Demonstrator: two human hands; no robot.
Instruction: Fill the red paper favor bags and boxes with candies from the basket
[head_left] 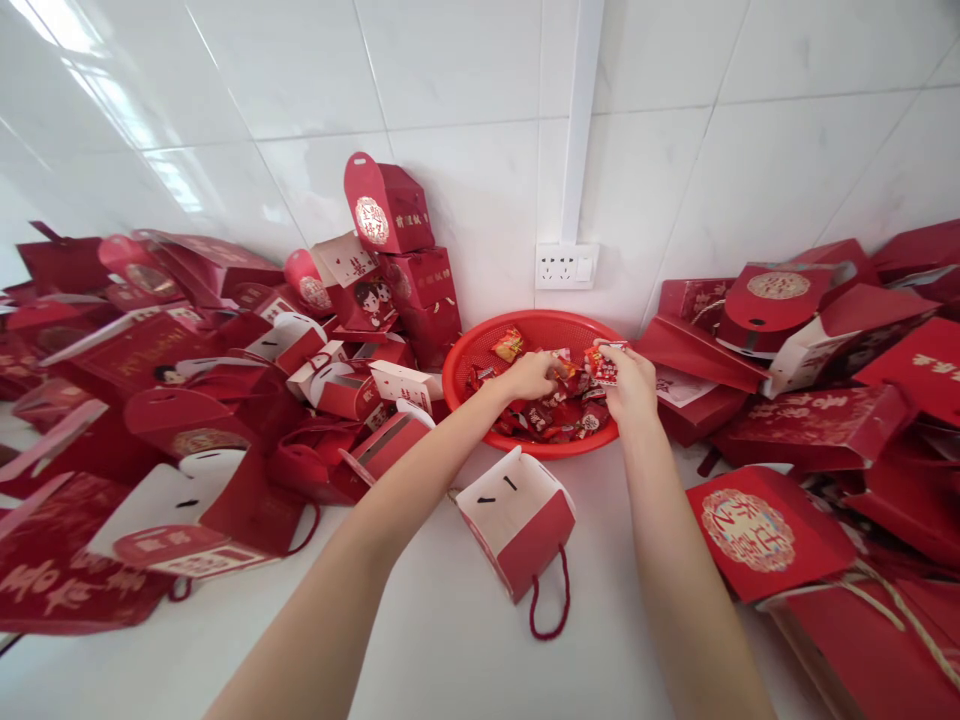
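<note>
Wrapped candies (546,414), mostly dark red and shiny, lie in a red plastic basket (463,340) against the tiled wall. Reaching in from the left, my left hand (534,376) has its fingers curled down on a wrapped candy among the pile. My right hand (634,380) is at the basket's right side, its fingers closed on red candy packets (602,362) with white print. In front of the basket, between my forearms, a red and cream gift box (525,545) rests tilted on the white surface, with a dark red cord handle; its inside is hidden.
Red gift boxes (217,500) are heaped on the left, some with flaps up. More boxes (817,420) pile up on the right, some with twine. A stack of boxes (424,290) leans near the wall. A socket panel (566,267) sits above the basket.
</note>
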